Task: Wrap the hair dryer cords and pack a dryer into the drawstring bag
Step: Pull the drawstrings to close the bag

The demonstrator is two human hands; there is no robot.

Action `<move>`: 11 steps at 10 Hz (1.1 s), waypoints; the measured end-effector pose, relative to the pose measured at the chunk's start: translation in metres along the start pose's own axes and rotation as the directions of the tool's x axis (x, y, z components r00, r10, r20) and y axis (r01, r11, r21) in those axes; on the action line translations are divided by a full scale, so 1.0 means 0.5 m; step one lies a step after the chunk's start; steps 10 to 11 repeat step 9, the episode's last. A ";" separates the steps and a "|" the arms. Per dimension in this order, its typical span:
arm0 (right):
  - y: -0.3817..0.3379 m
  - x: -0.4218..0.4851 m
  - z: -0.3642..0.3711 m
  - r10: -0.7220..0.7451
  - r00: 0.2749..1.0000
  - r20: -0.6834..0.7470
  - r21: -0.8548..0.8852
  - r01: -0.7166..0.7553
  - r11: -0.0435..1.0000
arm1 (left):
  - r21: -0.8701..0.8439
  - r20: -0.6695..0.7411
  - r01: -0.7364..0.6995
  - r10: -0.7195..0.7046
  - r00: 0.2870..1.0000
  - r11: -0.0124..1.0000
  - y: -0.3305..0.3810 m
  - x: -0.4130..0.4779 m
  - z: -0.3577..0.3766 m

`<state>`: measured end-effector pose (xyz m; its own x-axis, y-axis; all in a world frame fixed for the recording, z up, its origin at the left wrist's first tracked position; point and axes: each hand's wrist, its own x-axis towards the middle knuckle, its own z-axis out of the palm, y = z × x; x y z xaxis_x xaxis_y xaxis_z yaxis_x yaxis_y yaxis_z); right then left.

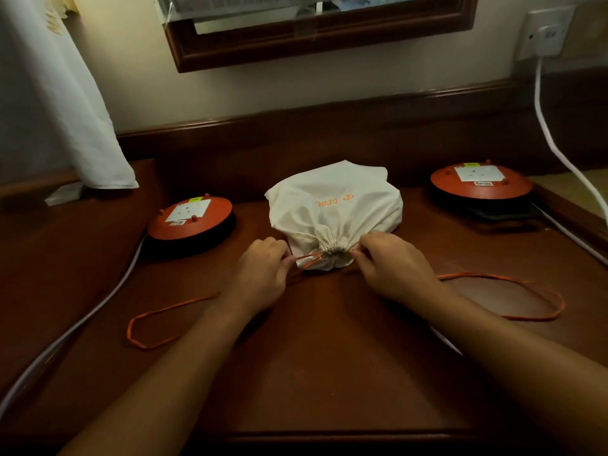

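Note:
A cream drawstring bag (335,205) with orange lettering lies bulging in the middle of the dark wooden desk, its mouth cinched tight and pointing at me. My left hand (263,271) pinches the orange drawstring (309,258) just left of the gathered mouth. My right hand (391,264) pinches the string on the right side of the mouth. Long orange loops of the drawstring trail across the desk to the left (154,320) and right (533,291). No hair dryer shows; whatever fills the bag is hidden.
Two round orange extension-cord reels with white sockets sit on the desk, one at the left (190,222) and one at the right (480,182). Grey cables run along both desk sides. A white plug (546,34) sits in a wall socket. A white cloth (65,110) hangs at the left.

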<state>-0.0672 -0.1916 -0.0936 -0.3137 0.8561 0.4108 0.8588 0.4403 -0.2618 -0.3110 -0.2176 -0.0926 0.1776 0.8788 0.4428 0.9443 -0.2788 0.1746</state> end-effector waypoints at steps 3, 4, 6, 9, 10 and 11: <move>-0.056 -0.107 0.011 0.136 0.952 0.275 -0.047 -0.128 0.991 | -0.157 0.271 0.251 -0.202 0.941 0.955 0.097 -0.103 0.013; -0.058 -0.116 0.019 0.134 0.940 0.314 -0.052 -0.124 0.991 | 0.010 0.363 0.214 -0.203 0.909 0.977 0.102 -0.105 0.027; -0.057 -0.120 0.017 0.117 0.943 0.311 -0.061 -0.104 0.993 | 0.039 0.367 0.207 -0.206 0.907 0.978 0.108 -0.108 0.020; -0.055 -0.118 0.013 0.105 0.946 0.306 -0.075 -0.086 0.993 | -0.006 0.327 0.193 -0.181 0.928 0.981 0.109 -0.112 0.008; -0.055 -0.118 0.013 0.105 0.946 0.306 -0.075 -0.086 0.993 | -0.006 0.327 0.193 -0.181 0.928 0.981 0.109 -0.112 0.008; -0.055 -0.118 0.013 0.105 0.946 0.306 -0.075 -0.086 0.993 | -0.006 0.327 0.193 -0.181 0.928 0.981 0.109 -0.112 0.008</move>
